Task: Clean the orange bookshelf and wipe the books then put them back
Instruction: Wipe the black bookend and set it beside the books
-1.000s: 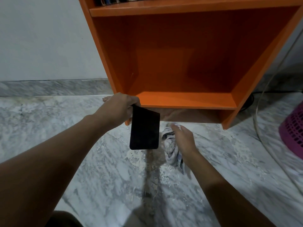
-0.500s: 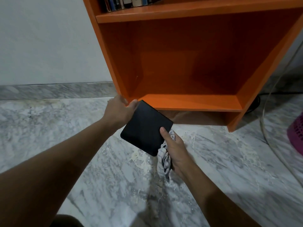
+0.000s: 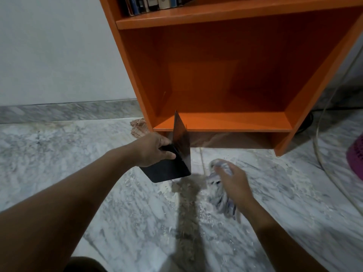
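The orange bookshelf [image 3: 222,122] stands ahead on the floor, its lower compartment holding nothing. On the shelf above, several books [image 3: 157,3] stand upright at the left. My left hand [image 3: 153,150] grips a black L-shaped bookend [image 3: 174,163] just in front of the bottom shelf's left corner, one plate upright and the other lying flat. My right hand [image 3: 233,181] holds a bunched grey-white cloth [image 3: 222,193] above the floor to the right of the bookend; hand and cloth are blurred.
The floor is grey-white marble [image 3: 78,163] with a darker streak down the middle. A crumpled brownish rag [image 3: 139,127] lies at the shelf's left foot. A purple basket [image 3: 355,156] sits at the right edge, with a thin cable [image 3: 322,154] curving past it.
My right hand with the cloth has come off the bookend and moved right. My left hand has turned the bookend, so one plate now stands upright. The view has tilted up slightly.
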The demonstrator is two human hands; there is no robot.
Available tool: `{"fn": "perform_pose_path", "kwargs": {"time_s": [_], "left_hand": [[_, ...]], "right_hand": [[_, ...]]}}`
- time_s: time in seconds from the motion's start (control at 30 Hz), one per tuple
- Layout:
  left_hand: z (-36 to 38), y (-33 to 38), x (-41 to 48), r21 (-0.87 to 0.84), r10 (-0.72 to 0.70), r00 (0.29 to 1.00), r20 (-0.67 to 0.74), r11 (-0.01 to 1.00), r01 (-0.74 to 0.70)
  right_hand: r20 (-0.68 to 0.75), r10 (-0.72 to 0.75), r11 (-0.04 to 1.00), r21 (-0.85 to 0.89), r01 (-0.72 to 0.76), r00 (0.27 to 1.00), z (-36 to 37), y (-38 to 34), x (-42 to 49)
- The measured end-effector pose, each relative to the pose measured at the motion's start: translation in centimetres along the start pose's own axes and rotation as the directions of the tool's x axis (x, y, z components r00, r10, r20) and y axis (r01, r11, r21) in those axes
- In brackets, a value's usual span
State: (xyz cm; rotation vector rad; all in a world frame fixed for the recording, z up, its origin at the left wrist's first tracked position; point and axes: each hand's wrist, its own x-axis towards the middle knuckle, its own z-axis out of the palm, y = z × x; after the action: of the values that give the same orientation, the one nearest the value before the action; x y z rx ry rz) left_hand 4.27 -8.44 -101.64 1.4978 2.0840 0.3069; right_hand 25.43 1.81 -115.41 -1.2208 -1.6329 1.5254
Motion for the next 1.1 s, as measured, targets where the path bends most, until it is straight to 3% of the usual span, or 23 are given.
{"fn": "perform_pose_path", "kwargs": {"time_s": [0.03, 0.1, 0.23, 0.33, 0.4, 0.53, 0.6, 0.7, 0.77, 0.87, 0.9, 0.97, 1.03, 1.1], "left_hand": [[0.1, -0.1, 0.0, 0.014, -0.004, 1.0, 0.007, 1.0, 0.004], [0.3, -0.1, 0.2, 0.027, -0.006, 1.0, 0.02, 1.0, 0.005], [0.8, 1.2, 0.8, -0.03, 0.056, 0.995, 0.081, 0.998, -0.054], [1.2, 2.8, 1.1, -0.072, 0.146, 0.983, 0.112, 0.988, -0.138], [1.1, 3.2, 0.9, -0.094, 0.154, 0.981, 0.121, 0.985, -0.143], [1.0, 3.1, 0.3, -0.165, 0.12, 0.969, 0.215, 0.983, -0.085], [1.1, 3.1, 0.3, -0.156, 0.106, 0.964, 0.244, 0.985, -0.069], [0.8, 2.7, 0.5, -0.134, 0.079, 0.963, 0.256, 0.99, -0.046], [0.6, 2.8, 0.7, -0.134, 0.074, 0.959, 0.274, 0.99, -0.039], [0.6, 3.6, 0.7, -0.104, 0.114, 0.952, 0.286, 0.991, -0.087], [0.5, 3.9, 0.7, -0.099, 0.126, 0.951, 0.283, 0.99, -0.102], [0.5, 4.3, 0.5, -0.106, 0.138, 0.947, 0.289, 0.988, -0.111], [0.7, 4.5, 0.4, -0.107, 0.142, 0.939, 0.313, 0.988, -0.114], [0.9, 4.5, 0.3, -0.1, 0.14, 0.93, 0.34, 0.989, -0.112]], "right_hand": [[-0.099, 0.049, 0.998, 0.035, -0.045, 0.994, -0.5, -0.4, 0.3], [-0.153, 0.026, 0.994, 0.111, -0.009, 0.988, -1.0, -1.8, 0.4], [-0.002, -0.18, 0.94, 0.295, 0.172, 0.984, 1.2, -6.0, -1.7], [-0.022, -0.286, 0.932, 0.225, 0.284, 0.958, 3.6, -6.3, -2.3], [-0.121, -0.198, 0.956, 0.197, 0.219, 0.973, 3.8, -5.0, -1.3], [-0.192, 0.202, 0.971, 0.17, -0.17, 0.96, 2.1, -1.9, 1.0], [-0.263, 0.236, 0.965, 0.18, -0.193, 0.935, 1.0, -2.1, 1.2], [-0.279, 0.042, 0.972, 0.235, 0.026, 0.959, 0.8, -4.1, 0.4], [-0.187, -0.171, 0.949, 0.234, 0.213, 0.968, 1.6, -6.0, -0.9], [-0.052, -0.434, 0.89, 0.133, 0.437, 0.899, 3.3, -6.6, -2.0], [-0.07, -0.422, 0.895, 0.128, 0.428, 0.904, 3.5, -6.4, -1.8], [-0.136, -0.24, 0.955, 0.147, 0.259, 0.961, 3.4, -5.4, -0.2], [-0.134, 0.058, 0.986, 0.165, -0.035, 0.989, 2.9, -3.5, 2.0], [-0.113, 0.346, 0.916, 0.256, -0.31, 0.931, 2.2, -1.8, 3.5]]}}
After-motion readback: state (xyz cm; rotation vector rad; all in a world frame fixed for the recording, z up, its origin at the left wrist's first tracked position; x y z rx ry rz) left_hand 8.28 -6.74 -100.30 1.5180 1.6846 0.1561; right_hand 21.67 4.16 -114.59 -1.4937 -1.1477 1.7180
